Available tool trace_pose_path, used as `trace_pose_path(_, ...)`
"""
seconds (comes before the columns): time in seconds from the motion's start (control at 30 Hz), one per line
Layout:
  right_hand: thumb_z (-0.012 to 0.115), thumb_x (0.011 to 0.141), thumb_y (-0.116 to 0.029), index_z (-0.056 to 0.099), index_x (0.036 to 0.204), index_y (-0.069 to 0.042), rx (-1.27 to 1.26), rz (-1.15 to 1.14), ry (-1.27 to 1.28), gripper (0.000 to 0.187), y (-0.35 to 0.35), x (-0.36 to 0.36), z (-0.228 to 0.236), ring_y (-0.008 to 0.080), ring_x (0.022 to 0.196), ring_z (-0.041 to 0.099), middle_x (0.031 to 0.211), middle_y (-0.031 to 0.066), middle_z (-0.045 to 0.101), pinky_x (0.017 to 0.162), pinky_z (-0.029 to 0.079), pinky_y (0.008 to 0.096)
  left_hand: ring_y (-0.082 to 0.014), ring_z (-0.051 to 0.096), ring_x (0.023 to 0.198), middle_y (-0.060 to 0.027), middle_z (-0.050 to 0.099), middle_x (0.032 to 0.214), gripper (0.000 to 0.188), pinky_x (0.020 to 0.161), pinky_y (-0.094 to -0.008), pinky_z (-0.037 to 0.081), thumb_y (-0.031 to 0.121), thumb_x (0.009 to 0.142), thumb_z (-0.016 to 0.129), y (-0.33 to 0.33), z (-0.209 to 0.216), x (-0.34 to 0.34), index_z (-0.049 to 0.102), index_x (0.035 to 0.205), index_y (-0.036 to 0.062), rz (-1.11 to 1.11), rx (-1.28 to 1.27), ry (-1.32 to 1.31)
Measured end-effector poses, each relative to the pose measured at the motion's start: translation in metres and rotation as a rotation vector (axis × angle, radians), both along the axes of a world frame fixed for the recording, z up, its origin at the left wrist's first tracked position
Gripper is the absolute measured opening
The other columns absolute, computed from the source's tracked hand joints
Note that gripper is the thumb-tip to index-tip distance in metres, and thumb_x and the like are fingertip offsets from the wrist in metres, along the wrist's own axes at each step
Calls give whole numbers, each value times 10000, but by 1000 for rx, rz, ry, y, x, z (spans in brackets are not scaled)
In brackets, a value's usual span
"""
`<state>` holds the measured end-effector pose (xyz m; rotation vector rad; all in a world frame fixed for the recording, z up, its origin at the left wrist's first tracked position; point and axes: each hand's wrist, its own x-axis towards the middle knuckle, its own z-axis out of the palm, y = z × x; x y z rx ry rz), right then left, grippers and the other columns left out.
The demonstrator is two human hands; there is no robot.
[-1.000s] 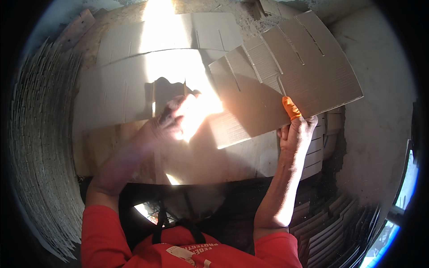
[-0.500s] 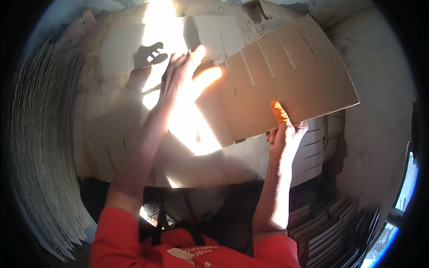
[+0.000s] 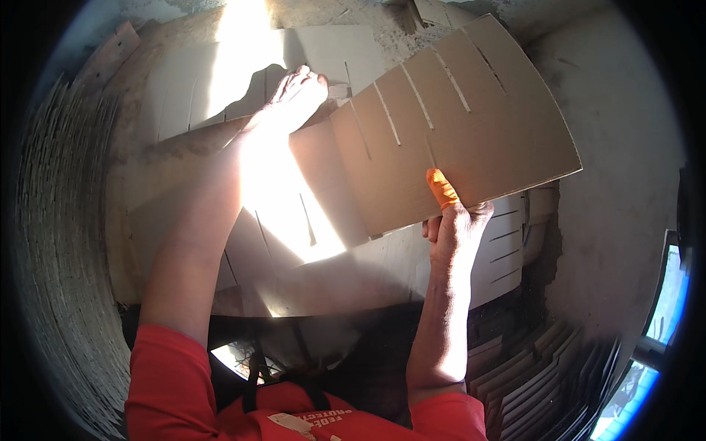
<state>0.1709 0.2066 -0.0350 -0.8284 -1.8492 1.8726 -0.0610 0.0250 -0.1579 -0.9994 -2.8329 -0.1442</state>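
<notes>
Item: red shirt (image 3: 379, 426), chest part; I am viewing it from above through the head camera. Marking one: pale block-capital lettering (image 3: 329, 419), which I am seeing in two short lines, slanting slightly. Marking two: pale printed shape (image 3: 289, 422), irregular in outline, sitting just left of the lettering.

held sheet (image 3: 471, 147): 1 | thumb cover (image 3: 442, 189): 1 | forearms (image 3: 441, 316): 2 | sleeves (image 3: 169, 378): 2
</notes>
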Motion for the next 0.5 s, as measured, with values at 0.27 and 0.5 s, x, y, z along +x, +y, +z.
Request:
trace_pose_path(0.27, 750, 834, -63, 649, 789, 5, -24, 20, 49, 130, 2, 2, -5, 56, 340, 312, 527, -18, 458, 347, 260, 249, -273, 578, 987, -96, 612, 990, 146, 862, -383, 489, 146, 941, 504, -11, 30, 2, 592, 978, 36, -70, 286, -163)
trace_pose_path(0.5, 750, 843, -78, 633, 802, 0, 3, 15, 26, 147, -3, 0, 1, 58, 351, 315, 565, -11, 496, 348, 269, 250, -284, 502, 1153, -136, 523, 1224, 338, 979, -400, 449, 140, 965, 446, -17, 48, 20, 456, 1272, 0, -248, 317, 83)
